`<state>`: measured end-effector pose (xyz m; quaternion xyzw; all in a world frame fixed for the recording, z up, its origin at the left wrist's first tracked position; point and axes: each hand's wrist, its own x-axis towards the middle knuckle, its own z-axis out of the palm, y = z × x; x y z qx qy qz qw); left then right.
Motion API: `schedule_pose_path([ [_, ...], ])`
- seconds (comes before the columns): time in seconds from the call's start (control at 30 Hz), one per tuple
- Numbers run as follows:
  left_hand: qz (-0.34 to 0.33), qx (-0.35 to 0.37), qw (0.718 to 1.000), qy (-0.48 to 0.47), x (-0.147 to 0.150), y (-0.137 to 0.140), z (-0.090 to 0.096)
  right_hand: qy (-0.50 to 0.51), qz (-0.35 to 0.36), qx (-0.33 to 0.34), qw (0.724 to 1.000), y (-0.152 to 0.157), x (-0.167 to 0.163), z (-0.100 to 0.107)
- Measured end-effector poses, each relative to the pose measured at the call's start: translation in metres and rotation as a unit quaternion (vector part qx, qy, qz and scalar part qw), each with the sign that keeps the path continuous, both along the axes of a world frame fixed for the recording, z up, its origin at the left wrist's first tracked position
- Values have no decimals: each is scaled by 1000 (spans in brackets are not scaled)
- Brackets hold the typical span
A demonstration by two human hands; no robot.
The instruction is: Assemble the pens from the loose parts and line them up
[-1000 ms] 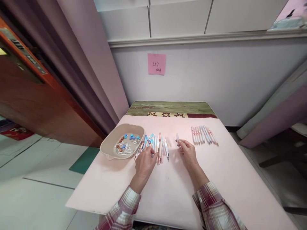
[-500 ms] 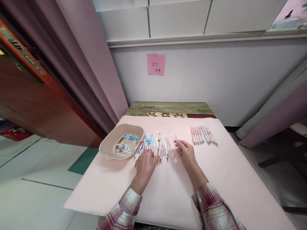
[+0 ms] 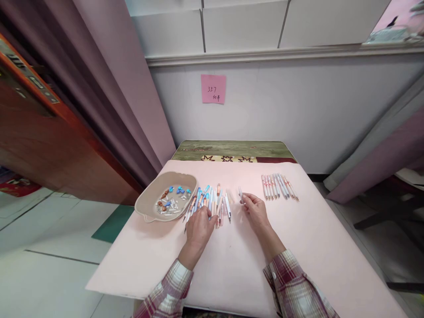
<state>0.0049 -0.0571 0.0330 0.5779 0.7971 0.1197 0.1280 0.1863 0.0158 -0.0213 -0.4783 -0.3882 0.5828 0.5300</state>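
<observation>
My left hand rests on the near side of a pile of pen parts. Its fingers are curled in among them; what they grip is hidden. White refills, peach and blue barrels and pale translucent tubes make up this pile. To its right, my right hand pinches a slim whitish, see-through pen barrel between thumb and fingers, its end pointing up and away. A beige basin left of the pile holds small blue, brown and white pen pieces.
A row of assembled-looking pens lies side by side at the right of the pink-covered table. Behind the table is a white wall with a pink note. A purple curtain and a brown door stand at the left.
The whole view has shifted slightly. My right hand's held barrel shows a little differently between the fingers; my left hand stays on the pile.
</observation>
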Motion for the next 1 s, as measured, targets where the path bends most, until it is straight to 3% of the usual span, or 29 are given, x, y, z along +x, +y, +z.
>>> schedule_pose_path([
  [0.2, -9, 34, 999, -3, 3, 4, 7, -16, 24, 9, 1000, 0, -1, -2],
  [0.37, -66, 58, 996, 1, 15, 20, 14, -18, 24, 11, 999, 1, -2, -4],
  [0.53, -122, 33, 992, 22, 36, 26, 6, -10, 22, 4, 1000, 2, -3, -6],
  [0.77, -97, -47, 992, 62, 58, 25, -7, -11, 22, 11, 1000, 5, -3, -10],
  [1.0, -78, -59, 994, 50, 57, 27, -5, -8, 25, 15, 1000, 5, -2, -8],
])
